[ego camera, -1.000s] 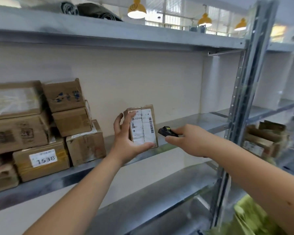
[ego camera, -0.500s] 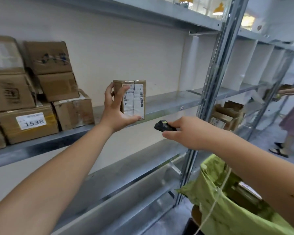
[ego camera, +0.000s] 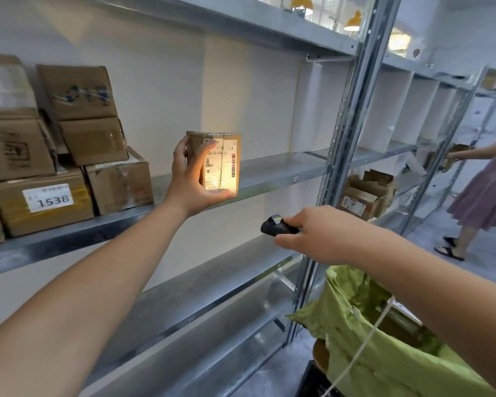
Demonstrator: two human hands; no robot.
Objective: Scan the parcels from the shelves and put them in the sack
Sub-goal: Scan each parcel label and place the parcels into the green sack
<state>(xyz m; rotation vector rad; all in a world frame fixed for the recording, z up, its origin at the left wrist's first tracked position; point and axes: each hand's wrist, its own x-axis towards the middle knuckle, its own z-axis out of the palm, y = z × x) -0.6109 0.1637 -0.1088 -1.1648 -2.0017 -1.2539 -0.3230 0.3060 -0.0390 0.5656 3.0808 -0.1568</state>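
Green sack [ego camera: 384, 339] is nearest, at bottom right, mouth open, w/ a white cord [ego camera: 364, 348] hanging over it. Above the sack the right hand [ego camera: 321, 233] is curled round a small black scanner [ego camera: 277, 226], which points up-left. Left hand [ego camera: 192, 179] grips a small cardboard parcel [ego camera: 221, 161] upright, thumb under, fingers on its left side; label faces the camera & is lit w/ warm yellow light. Parcel is held in the air, in front of the front edge of the middle shelf [ego camera: 269, 170]. At left end of this shelf stand stacked boxes [ego camera: 78, 144], one marked 1538. Far right, another person [ego camera: 490, 190] at the next rack.
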